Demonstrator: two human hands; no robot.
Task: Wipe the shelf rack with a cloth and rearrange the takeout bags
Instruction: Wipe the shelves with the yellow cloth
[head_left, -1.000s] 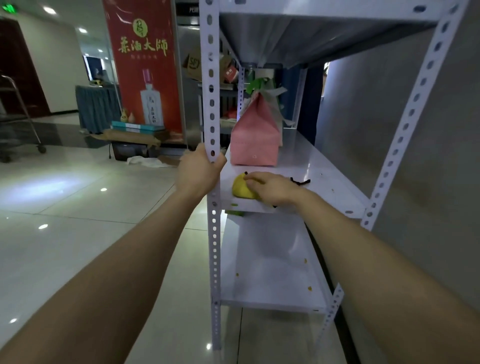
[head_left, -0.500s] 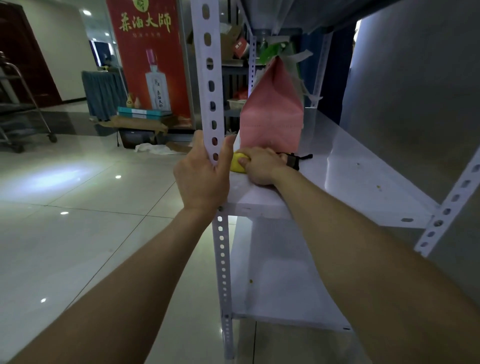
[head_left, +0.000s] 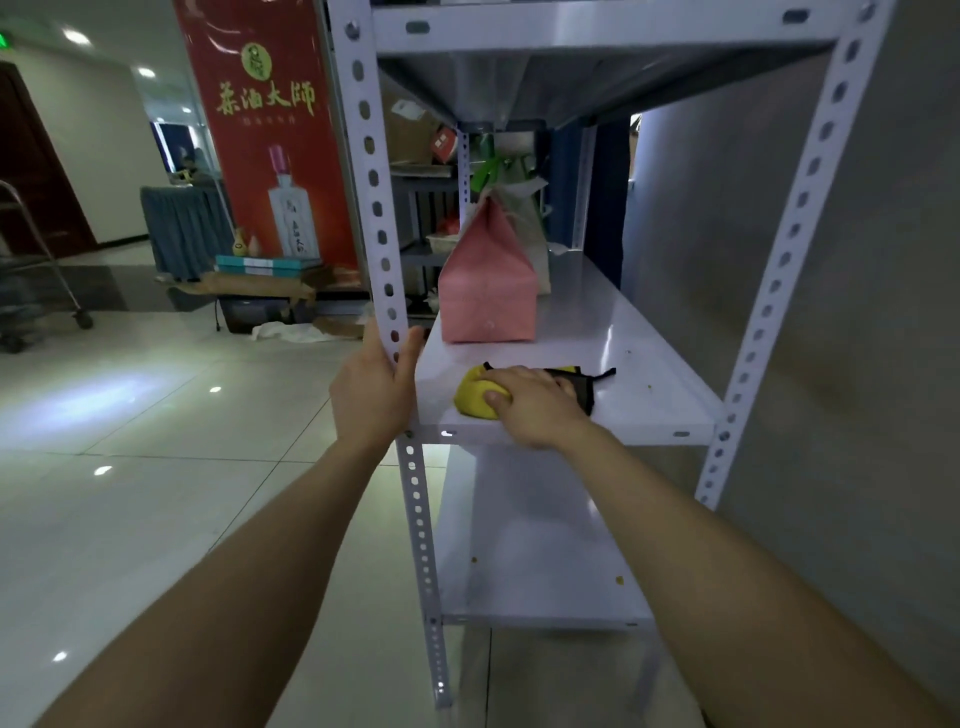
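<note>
A white metal shelf rack (head_left: 613, 332) stands in front of me, against a grey wall. My left hand (head_left: 374, 395) grips its front left post (head_left: 376, 208) at the height of the middle shelf. My right hand (head_left: 530, 402) presses a yellow and black cloth (head_left: 472, 395) flat on the front of that shelf. Behind the cloth a pink takeout bag (head_left: 485, 291) stands upright on the same shelf. A pale bag (head_left: 524, 228) peeks out behind the pink one, mostly hidden.
Crumbs lie on the middle shelf (head_left: 647, 387) and the lower shelf (head_left: 618, 579). A red banner (head_left: 265, 140) stands to the left beyond the rack, with boxes (head_left: 260, 291) at its foot. A cart (head_left: 36, 270) stands far left on the tiled floor.
My right hand has pulled the cloth back from next to the pink bag toward the shelf's front edge. My left hand has stayed on the post. The camera has drawn back and lifted.
</note>
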